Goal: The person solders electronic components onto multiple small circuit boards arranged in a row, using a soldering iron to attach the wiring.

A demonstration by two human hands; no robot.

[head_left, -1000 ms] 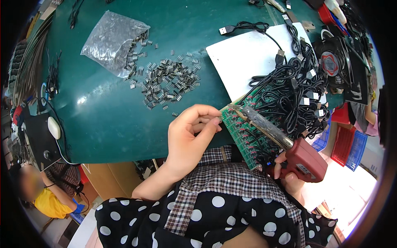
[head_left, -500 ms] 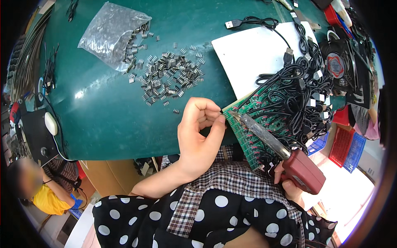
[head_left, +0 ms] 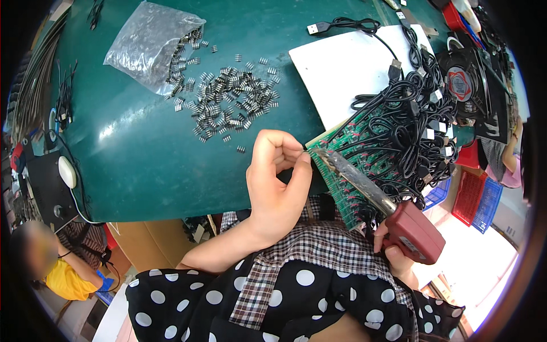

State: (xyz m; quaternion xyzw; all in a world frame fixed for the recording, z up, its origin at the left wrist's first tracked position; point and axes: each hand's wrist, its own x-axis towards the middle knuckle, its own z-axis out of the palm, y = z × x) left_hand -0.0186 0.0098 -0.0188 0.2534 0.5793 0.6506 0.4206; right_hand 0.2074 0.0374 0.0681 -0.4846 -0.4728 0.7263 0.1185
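My left hand is closed in a pinch at the left edge of a green circuit board panel. A tiny dark piece shows at its fingertips, most likely one of the small black connectors with metal pins; the fingers hide most of it. In my right hand is a dark red soldering gun, gripped by its handle. Its long, worn metal barrel slants up-left across the panel. The tip rests at the panel's edge, close beside my left fingertips. Black USB cables lie bundled over the panel's right part.
A pile of small connectors lies on the green tabletop, spilling from a clear plastic bag. White board lies under the cables. A fan stands at right, near red and blue baskets. Another person sits at lower left.
The whole view has shifted slightly. The soldering gun's tip sits a little nearer my left fingertips; both hands otherwise keep their hold.
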